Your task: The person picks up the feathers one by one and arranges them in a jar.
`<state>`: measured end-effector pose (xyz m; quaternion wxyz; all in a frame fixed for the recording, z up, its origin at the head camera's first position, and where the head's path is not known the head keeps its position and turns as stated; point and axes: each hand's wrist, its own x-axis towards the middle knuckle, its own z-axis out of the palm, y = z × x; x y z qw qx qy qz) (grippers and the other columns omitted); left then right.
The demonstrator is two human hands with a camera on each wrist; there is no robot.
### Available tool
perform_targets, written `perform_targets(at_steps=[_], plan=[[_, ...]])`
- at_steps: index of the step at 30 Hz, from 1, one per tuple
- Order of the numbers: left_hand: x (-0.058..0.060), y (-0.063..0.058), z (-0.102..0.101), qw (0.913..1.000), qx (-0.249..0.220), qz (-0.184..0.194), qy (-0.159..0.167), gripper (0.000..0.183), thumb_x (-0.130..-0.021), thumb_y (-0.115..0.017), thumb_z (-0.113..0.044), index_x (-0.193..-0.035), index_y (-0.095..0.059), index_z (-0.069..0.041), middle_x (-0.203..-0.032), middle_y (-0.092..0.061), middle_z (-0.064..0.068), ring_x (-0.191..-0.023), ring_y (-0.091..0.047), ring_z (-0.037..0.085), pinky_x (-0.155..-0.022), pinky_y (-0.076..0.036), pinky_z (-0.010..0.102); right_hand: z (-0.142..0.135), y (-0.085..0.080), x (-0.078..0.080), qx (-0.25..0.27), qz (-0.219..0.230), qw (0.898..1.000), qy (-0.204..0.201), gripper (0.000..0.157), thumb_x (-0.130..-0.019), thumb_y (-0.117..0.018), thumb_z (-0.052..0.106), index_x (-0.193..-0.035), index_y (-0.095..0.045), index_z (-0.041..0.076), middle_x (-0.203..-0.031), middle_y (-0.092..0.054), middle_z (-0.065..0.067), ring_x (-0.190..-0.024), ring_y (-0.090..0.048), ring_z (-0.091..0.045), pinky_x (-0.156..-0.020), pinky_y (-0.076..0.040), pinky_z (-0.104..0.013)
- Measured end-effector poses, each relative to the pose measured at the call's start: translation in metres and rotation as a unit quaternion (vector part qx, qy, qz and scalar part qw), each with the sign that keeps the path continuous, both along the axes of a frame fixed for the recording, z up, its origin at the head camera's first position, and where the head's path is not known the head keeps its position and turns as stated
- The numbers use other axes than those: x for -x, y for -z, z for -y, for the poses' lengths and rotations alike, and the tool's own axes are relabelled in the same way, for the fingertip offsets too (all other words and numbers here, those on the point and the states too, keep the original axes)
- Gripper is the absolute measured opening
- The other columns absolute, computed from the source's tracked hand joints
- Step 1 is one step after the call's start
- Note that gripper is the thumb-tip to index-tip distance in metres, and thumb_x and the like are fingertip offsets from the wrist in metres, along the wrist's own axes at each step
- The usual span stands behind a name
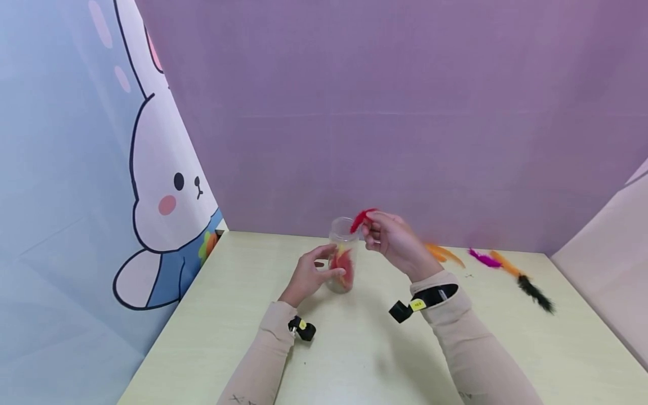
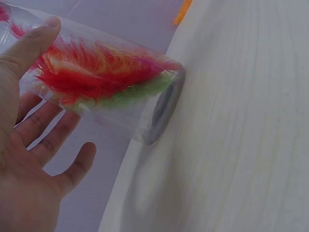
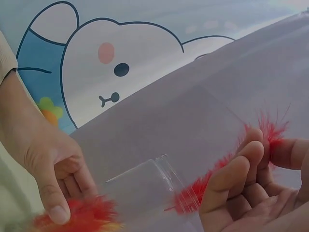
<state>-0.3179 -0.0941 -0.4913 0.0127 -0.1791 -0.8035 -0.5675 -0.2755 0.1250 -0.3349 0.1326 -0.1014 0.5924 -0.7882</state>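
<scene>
A clear jar (image 1: 340, 232) stands upright on the table, with red, yellow and green feathers (image 2: 96, 72) inside. My left hand (image 1: 315, 271) holds the jar's side, thumb across the front and fingers round the far side. Beside the jar's mouth, my right hand (image 1: 392, 239) pinches a red feather (image 1: 361, 219) between thumb and fingers. The feather's lower end overlaps the rim in the head view. In the right wrist view the red feather (image 3: 193, 193) slants down to the open mouth of the jar (image 3: 145, 179).
Orange feathers (image 1: 445, 254) lie on the table (image 1: 334, 360) behind my right wrist. Farther right are a magenta feather (image 1: 485, 259), another orange feather (image 1: 505, 263) and a black feather (image 1: 535, 293). A purple backdrop (image 1: 385, 112) rises along the back edge, and a rabbit-print curtain (image 1: 61, 225) hangs at left.
</scene>
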Motion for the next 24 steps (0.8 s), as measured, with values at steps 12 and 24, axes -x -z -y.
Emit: perform_targets(at_steps=[12, 24], plan=[[0.0, 0.0, 0.001, 1.0, -0.007, 0.001, 0.005, 0.067, -0.082, -0.087, -0.035, -0.142, -0.06, -0.021, -0.137, -0.067, 0.002, -0.125, -0.061, 0.023, -0.104, -0.053, 0.048, 0.013, 0.001, 0.008, -0.045, 0.041, 0.997, 0.05, 0.024, -0.108, -0.051, 0.024, -0.099, -0.064, 0.006, -0.07, -0.059, 0.003, -0.058, -0.049, -0.011, -0.058, -0.046, -0.021], [-0.002, -0.002, 0.0, 1.0, -0.004, 0.0, 0.003, 0.067, -0.082, -0.087, -0.034, -0.142, -0.06, -0.021, -0.137, -0.067, 0.003, -0.126, -0.061, 0.023, -0.105, -0.053, 0.048, 0.021, 0.008, 0.018, -0.138, 0.038, 0.984, 0.102, 0.03, -0.107, -0.053, 0.028, -0.103, -0.062, -0.001, -0.067, -0.056, 0.002, -0.056, -0.048, -0.01, -0.055, -0.044, -0.021]])
